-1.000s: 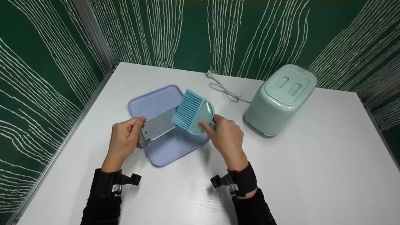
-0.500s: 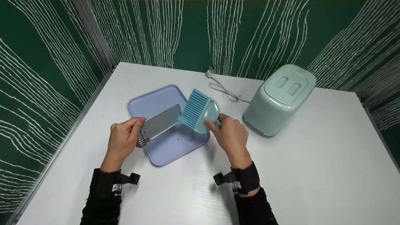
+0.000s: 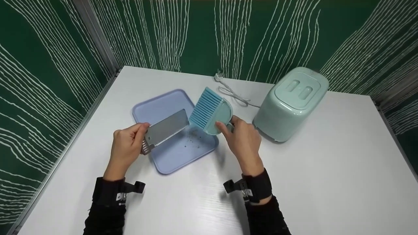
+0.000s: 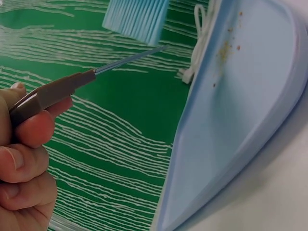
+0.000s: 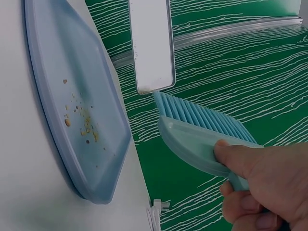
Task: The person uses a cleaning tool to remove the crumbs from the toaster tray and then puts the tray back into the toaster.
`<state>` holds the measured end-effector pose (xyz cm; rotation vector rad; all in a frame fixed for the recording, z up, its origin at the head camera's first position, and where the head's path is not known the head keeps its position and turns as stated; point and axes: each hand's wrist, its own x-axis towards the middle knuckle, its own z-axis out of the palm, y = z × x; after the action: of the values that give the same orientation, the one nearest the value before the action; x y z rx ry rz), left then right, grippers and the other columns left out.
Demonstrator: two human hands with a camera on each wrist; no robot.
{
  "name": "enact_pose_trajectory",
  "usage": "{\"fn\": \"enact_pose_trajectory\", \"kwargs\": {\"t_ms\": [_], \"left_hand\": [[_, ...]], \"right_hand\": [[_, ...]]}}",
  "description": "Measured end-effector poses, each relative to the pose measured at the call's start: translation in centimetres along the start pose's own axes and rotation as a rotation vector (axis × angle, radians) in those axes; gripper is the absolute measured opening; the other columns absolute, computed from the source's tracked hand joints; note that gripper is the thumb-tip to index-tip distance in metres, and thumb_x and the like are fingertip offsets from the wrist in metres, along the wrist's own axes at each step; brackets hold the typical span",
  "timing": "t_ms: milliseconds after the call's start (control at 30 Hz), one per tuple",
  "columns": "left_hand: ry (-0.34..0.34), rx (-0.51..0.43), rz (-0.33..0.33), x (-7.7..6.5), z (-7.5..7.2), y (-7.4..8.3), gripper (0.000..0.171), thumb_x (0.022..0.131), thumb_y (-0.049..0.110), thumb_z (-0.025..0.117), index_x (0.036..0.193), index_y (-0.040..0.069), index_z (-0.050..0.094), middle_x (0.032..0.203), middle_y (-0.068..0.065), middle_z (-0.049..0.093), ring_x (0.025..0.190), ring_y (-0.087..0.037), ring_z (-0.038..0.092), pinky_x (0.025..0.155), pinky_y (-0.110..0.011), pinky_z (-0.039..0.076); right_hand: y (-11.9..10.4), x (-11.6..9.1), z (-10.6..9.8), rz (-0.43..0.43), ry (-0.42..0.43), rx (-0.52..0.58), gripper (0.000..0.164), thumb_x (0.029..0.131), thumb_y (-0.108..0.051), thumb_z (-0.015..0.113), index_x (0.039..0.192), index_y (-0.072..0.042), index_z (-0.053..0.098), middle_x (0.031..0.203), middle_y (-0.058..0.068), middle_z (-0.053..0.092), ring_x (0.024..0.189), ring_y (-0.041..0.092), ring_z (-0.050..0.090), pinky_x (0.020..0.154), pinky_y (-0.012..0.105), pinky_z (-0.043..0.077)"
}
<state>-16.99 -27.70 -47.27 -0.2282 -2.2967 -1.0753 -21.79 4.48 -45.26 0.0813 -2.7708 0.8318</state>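
My left hand grips the brown slotted end of a flat metal crumb tray, tilted above a lavender-blue tray. The left wrist view shows the crumb tray nearly edge-on. My right hand holds a small mint-green brush with blue bristles, its thumb pressed on the brush's body. In the right wrist view the bristles are close to the crumb tray's lower end; whether they touch I cannot tell. Brown crumbs lie scattered in the lavender-blue tray.
A mint-green toaster stands at the right on the white table. Its pale power cord lies bundled near the back edge. Green walls with white wavy lines enclose the back and sides.
The brush has moved right and slightly up, off the crumb tray's face to beyond its far end. More crumbs are visible in the lavender-blue tray. My left hand has hardly moved.
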Motion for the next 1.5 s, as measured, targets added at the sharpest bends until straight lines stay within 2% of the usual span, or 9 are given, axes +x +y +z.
{"fn": "enact_pose_trajectory", "kwargs": {"t_ms": [167,333,433,633,833,1000,1067,1300,1500], "left_hand": [[-0.004,-0.012,0.019,-0.04,0.09,0.09,0.018,0.104,0.007,0.069,0.096,-0.001,0.083,0.075,-0.009,0.078,0.059,-0.001,0.057,0.053,-0.010,0.040],[-0.005,-0.027,0.059,-0.13,0.19,0.06,0.017,0.104,0.004,0.068,0.097,-0.002,0.082,0.076,-0.010,0.079,0.058,0.001,0.056,0.052,-0.010,0.040],[0.008,-0.030,0.087,-0.17,0.24,0.00,0.016,0.103,0.002,0.068,0.097,-0.002,0.083,0.073,-0.009,0.077,0.056,0.001,0.054,0.050,-0.011,0.038],[0.067,-0.019,0.146,-0.24,0.38,-0.25,0.015,0.101,-0.001,0.069,0.095,0.000,0.083,0.057,-0.004,0.063,0.051,0.000,0.043,0.047,-0.014,0.034],[0.092,0.001,0.176,-0.22,0.47,-0.20,0.014,0.100,-0.003,0.069,0.096,-0.001,0.083,0.070,-0.009,0.077,0.054,-0.001,0.049,0.049,-0.013,0.038],[0.095,0.040,0.193,-0.31,0.42,-0.35,0.013,0.099,-0.004,0.069,0.096,-0.001,0.082,0.059,-0.007,0.068,0.050,-0.002,0.037,0.044,-0.018,0.029],[0.092,0.052,0.195,-0.32,0.40,-0.40,0.012,0.099,-0.003,0.070,0.096,-0.001,0.082,0.057,-0.007,0.066,0.049,-0.003,0.038,0.044,-0.018,0.030],[0.078,0.071,0.203,-0.36,0.45,-0.48,0.012,0.099,-0.001,0.070,0.098,0.001,0.082,0.066,-0.009,0.074,0.050,-0.006,0.045,0.046,-0.017,0.036],[0.057,0.057,0.202,-0.40,0.53,-0.39,0.011,0.099,-0.001,0.071,0.097,0.000,0.082,0.065,-0.009,0.073,0.049,-0.004,0.040,0.045,-0.017,0.033]], "right_hand": [[-0.30,-0.08,0.20,-0.015,0.046,0.004,0.045,0.096,-0.054,0.078,0.088,-0.010,0.070,0.064,0.003,0.056,0.062,0.021,0.052,0.053,0.032,0.028],[-0.31,-0.13,0.41,-0.020,0.042,0.001,0.043,0.096,-0.053,0.078,0.090,-0.011,0.072,0.064,0.006,0.061,0.061,0.021,0.053,0.052,0.032,0.027],[-0.23,-0.18,0.44,-0.016,0.027,-0.001,0.042,0.097,-0.052,0.078,0.092,-0.011,0.073,0.064,0.006,0.062,0.060,0.022,0.054,0.052,0.032,0.027],[-0.18,-0.18,0.40,-0.007,-0.007,-0.002,0.040,0.097,-0.051,0.079,0.096,-0.011,0.076,0.069,0.009,0.069,0.061,0.023,0.058,0.052,0.032,0.028],[-0.16,-0.18,0.34,0.003,-0.040,0.005,0.040,0.097,-0.050,0.079,0.091,-0.010,0.073,0.063,0.005,0.059,0.061,0.022,0.055,0.052,0.032,0.028],[-0.19,-0.25,0.10,-0.002,-0.057,0.009,0.041,0.097,-0.050,0.079,0.091,-0.010,0.073,0.062,0.002,0.053,0.060,0.021,0.053,0.053,0.032,0.027],[-0.20,-0.24,0.01,-0.003,-0.057,0.013,0.041,0.097,-0.050,0.078,0.091,-0.010,0.073,0.062,0.002,0.053,0.060,0.021,0.053,0.053,0.032,0.027],[-0.19,-0.16,-0.06,0.003,-0.004,0.013,0.041,0.097,-0.050,0.078,0.091,-0.010,0.072,0.061,-0.002,0.045,0.060,0.020,0.048,0.053,0.032,0.025],[-0.16,-0.09,0.10,0.011,0.005,-0.001,0.042,0.097,-0.052,0.078,0.090,-0.011,0.071,0.062,-0.001,0.047,0.061,0.021,0.050,0.053,0.033,0.026]]}}
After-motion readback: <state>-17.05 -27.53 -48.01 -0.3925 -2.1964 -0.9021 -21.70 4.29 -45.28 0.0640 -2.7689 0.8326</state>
